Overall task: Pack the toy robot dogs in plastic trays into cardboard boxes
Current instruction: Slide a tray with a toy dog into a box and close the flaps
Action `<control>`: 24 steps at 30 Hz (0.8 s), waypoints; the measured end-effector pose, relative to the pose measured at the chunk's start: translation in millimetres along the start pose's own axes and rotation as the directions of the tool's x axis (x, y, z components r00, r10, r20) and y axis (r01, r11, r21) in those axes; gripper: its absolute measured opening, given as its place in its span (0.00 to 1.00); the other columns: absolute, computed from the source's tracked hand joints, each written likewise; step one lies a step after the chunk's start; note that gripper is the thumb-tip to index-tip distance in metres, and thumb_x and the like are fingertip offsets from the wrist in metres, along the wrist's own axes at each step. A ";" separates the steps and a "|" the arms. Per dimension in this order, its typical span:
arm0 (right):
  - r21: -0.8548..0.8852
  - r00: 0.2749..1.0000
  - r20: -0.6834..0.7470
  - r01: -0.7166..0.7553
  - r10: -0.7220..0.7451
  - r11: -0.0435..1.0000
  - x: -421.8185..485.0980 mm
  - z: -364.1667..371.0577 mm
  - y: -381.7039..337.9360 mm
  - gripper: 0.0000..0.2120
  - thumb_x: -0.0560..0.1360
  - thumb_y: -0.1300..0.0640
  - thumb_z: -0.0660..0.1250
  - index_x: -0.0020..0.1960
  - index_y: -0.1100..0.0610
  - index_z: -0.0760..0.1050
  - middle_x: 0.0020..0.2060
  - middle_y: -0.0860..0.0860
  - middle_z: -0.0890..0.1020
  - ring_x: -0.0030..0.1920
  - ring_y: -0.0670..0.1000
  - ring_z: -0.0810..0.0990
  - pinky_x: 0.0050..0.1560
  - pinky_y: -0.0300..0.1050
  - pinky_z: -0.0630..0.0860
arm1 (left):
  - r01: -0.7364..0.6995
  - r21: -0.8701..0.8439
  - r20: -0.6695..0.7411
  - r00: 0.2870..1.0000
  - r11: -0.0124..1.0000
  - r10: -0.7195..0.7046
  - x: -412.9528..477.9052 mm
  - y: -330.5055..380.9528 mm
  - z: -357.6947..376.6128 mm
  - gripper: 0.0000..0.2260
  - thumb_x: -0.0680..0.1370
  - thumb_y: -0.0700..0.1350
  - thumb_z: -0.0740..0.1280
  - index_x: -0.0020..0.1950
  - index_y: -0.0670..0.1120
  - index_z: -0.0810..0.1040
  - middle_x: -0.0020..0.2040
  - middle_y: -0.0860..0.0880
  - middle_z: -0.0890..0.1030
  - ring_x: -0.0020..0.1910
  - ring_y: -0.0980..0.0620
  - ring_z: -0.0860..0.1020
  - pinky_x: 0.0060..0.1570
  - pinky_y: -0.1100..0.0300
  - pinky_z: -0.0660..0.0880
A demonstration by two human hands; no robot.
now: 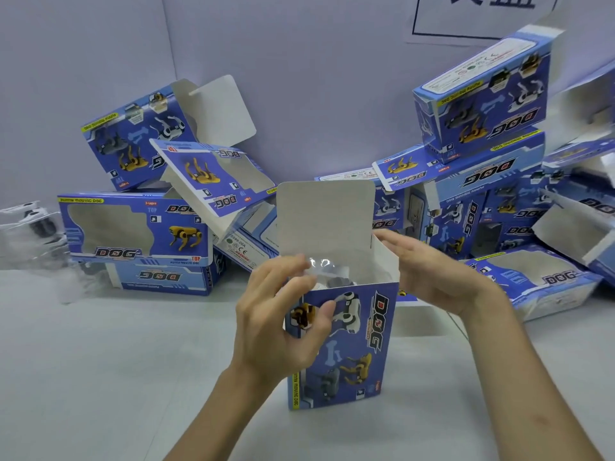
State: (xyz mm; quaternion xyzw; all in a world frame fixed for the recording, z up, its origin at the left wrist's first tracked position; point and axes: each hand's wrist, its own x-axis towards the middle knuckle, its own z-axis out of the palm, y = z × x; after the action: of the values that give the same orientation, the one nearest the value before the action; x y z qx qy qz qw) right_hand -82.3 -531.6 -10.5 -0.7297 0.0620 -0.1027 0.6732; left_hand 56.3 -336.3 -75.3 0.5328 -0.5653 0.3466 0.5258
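A blue cardboard box [352,354] printed with "DOG" stands on end in the middle of the table, its top flap [324,221] raised. Inside its mouth shows a clear plastic tray [324,266] holding a grey toy robot dog [339,281]. My left hand [283,314] grips the box's upper left corner, fingers over the rim and thumb on the front. My right hand [432,271] lies flat, fingers together, against the right side flap at the box's mouth.
Several open blue boxes lie piled along the wall: a stack at the left [133,227] and a taller pile at the right [482,111]. Clear trays with white toy dogs [30,227] sit at the far left. The grey table [116,361] stretches in front.
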 end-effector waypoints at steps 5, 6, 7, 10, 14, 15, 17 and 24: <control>0.135 0.998 0.062 0.021 -0.029 0.991 3.6 7.4 7.3 0.20 0.79 0.41 0.63 0.70 0.45 0.75 0.68 0.50 0.77 0.67 0.53 0.77 0.58 0.44 0.78 | -0.033 0.026 0.003 0.999 0.999 0.033 3.0 0.3 -0.5 0.13 0.73 0.50 0.72 0.43 0.39 0.82 0.48 0.46 0.85 0.54 0.49 0.81 0.53 0.51 0.79; 0.142 0.997 0.076 0.009 -0.020 0.990 3.6 10.4 7.0 0.20 0.79 0.40 0.63 0.68 0.43 0.76 0.67 0.48 0.79 0.66 0.52 0.78 0.57 0.43 0.78 | -0.035 0.035 0.007 0.999 0.999 0.035 4.0 1.3 -2.5 0.14 0.74 0.51 0.71 0.42 0.39 0.82 0.48 0.46 0.85 0.53 0.50 0.80 0.54 0.53 0.78; 0.143 0.996 0.093 -0.002 -0.012 0.990 3.5 13.9 6.3 0.19 0.77 0.39 0.63 0.66 0.41 0.77 0.65 0.47 0.80 0.65 0.50 0.79 0.56 0.41 0.79 | -0.032 0.042 0.009 0.999 0.999 0.032 4.7 2.4 -4.7 0.14 0.75 0.52 0.70 0.41 0.40 0.82 0.47 0.47 0.85 0.53 0.51 0.80 0.55 0.54 0.78; 0.157 0.991 0.132 -0.005 -0.016 0.988 5.6 21.2 2.2 0.19 0.75 0.38 0.66 0.64 0.41 0.79 0.63 0.45 0.81 0.63 0.48 0.80 0.54 0.40 0.79 | 0.020 0.039 0.006 1.000 0.999 -0.020 4.2 3.6 -11.7 0.14 0.75 0.51 0.69 0.40 0.40 0.82 0.47 0.47 0.85 0.53 0.51 0.81 0.58 0.57 0.76; 0.093 0.996 0.092 0.002 -0.010 0.996 9.7 23.4 -1.2 0.20 0.77 0.48 0.67 0.68 0.51 0.76 0.63 0.51 0.82 0.62 0.53 0.81 0.52 0.42 0.80 | 0.071 0.018 0.038 0.997 0.997 -0.071 3.4 4.8 -18.2 0.12 0.73 0.49 0.69 0.42 0.39 0.82 0.49 0.48 0.85 0.55 0.51 0.81 0.58 0.57 0.77; 0.076 0.997 0.082 -0.006 -0.001 0.997 9.8 22.5 -2.1 0.21 0.74 0.52 0.68 0.66 0.54 0.76 0.59 0.51 0.84 0.58 0.51 0.83 0.48 0.41 0.81 | 0.076 0.011 0.058 0.995 0.997 -0.076 4.2 6.4 -17.9 0.12 0.73 0.48 0.70 0.42 0.39 0.82 0.49 0.48 0.84 0.56 0.51 0.81 0.58 0.57 0.77; 0.071 0.998 0.063 -0.022 0.017 0.997 7.7 18.5 -2.1 0.19 0.69 0.58 0.68 0.60 0.55 0.75 0.48 0.50 0.87 0.47 0.49 0.86 0.39 0.38 0.81 | 0.082 0.000 0.099 0.992 0.997 -0.081 6.0 11.4 -15.2 0.11 0.73 0.48 0.70 0.44 0.39 0.83 0.50 0.48 0.84 0.56 0.51 0.80 0.57 0.56 0.77; -0.012 0.998 0.052 -0.023 0.023 1.000 3.4 8.6 -6.6 0.24 0.69 0.62 0.67 0.66 0.58 0.74 0.57 0.54 0.84 0.54 0.52 0.85 0.46 0.41 0.81 | 0.035 0.074 0.179 0.983 0.997 -0.048 14.8 28.6 -21.3 0.11 0.75 0.47 0.66 0.50 0.42 0.83 0.51 0.49 0.84 0.56 0.53 0.79 0.60 0.63 0.75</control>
State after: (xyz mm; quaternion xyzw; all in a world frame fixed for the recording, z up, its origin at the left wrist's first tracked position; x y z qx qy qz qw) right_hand -77.3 -523.5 -4.4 -0.7350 0.0535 -0.0756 0.6717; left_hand 35.3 -314.1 -51.8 0.5920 -0.5866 0.3056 0.4604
